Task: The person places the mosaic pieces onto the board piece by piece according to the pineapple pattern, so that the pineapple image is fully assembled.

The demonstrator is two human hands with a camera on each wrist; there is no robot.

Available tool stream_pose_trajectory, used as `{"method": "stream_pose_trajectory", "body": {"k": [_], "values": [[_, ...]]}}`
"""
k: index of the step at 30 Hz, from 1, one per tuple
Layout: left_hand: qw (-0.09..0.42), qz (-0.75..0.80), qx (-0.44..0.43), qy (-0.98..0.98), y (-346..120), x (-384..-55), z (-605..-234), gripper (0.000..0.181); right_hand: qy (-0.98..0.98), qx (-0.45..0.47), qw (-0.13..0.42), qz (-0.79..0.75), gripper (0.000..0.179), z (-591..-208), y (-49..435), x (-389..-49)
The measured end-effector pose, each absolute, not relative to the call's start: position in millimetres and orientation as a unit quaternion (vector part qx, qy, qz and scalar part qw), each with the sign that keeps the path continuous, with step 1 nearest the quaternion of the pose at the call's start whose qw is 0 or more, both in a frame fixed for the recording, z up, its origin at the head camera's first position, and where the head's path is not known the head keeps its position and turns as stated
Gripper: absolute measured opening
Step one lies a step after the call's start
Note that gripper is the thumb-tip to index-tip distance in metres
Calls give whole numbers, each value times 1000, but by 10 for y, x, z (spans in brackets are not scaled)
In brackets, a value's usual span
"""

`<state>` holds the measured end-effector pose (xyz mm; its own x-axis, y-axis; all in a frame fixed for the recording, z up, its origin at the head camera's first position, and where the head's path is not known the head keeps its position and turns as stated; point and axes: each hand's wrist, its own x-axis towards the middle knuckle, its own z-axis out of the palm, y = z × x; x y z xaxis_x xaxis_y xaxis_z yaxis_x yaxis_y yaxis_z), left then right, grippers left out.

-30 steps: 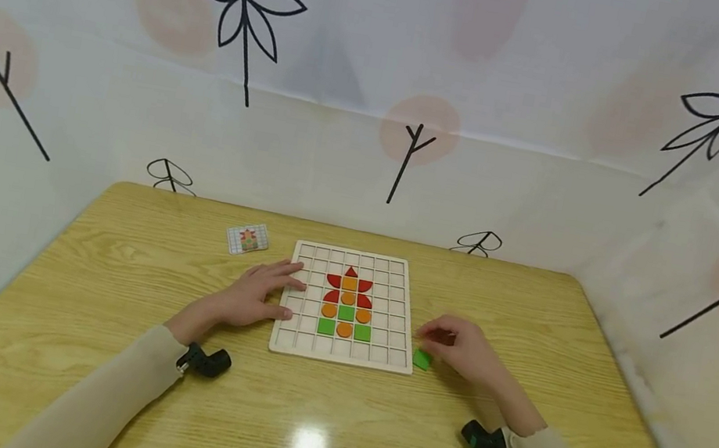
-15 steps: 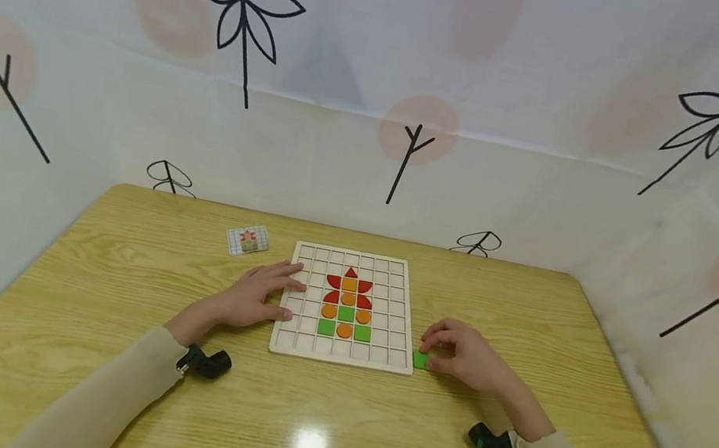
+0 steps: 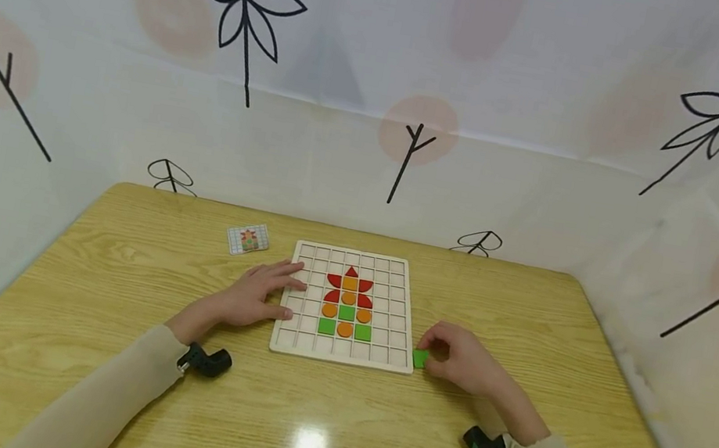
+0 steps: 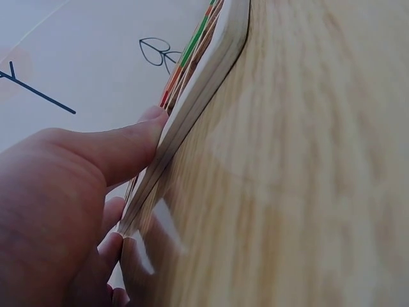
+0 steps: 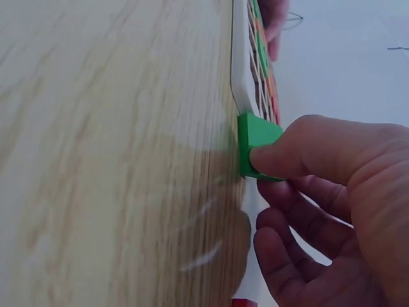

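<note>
A pale square grid board (image 3: pixel 386 339) lies on the table, bearing a figure of red, orange and green pieces. My left hand (image 3: pixel 247 296) rests at its left side with fingers spread over the frame; in the left wrist view the thumb (image 4: pixel 128 150) lies against the board's edge. To the right of the board, by its near corner, a green square tile (image 5: pixel 259 134) sits flat on the table. My right hand (image 3: pixel 465 359) pinches this tile, its thumb (image 5: pixel 281 157) on the upper face and the index finger at the far edge. The hand covers part of the tile.
A small pattern card (image 3: pixel 247 239) with a similar coloured figure lies beyond the left hand. Part of a red piece (image 5: pixel 244 302) shows at the bottom of the right wrist view. A patterned cloth (image 3: pixel 313 161) hangs behind the wooden table (image 3: pixel 156 412).
The green tile has turned from a skewed position to line up beside the board. My right hand has shifted slightly, its fingers closing in on the tile. The left hand stays put.
</note>
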<state>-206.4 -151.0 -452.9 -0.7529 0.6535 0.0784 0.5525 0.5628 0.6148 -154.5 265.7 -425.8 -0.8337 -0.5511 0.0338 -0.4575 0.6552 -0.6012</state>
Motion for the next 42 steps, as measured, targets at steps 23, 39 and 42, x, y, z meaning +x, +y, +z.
{"method": "stream_pose_trajectory", "body": {"k": [23, 39, 42], "values": [[74, 320, 348, 878, -1502, -2061, -4485, 49, 883, -214, 65, -412, 13, -4216, 2404, -1624], [69, 319, 350, 878, -1511, -2054, -4495, 49, 845, -285, 72, -446, 10, -4346, 1717, -1591], [66, 319, 351, 878, -1516, -2057, -4509, 48, 843, -296, 76, -443, 11, -4356, 1656, -1586]]}}
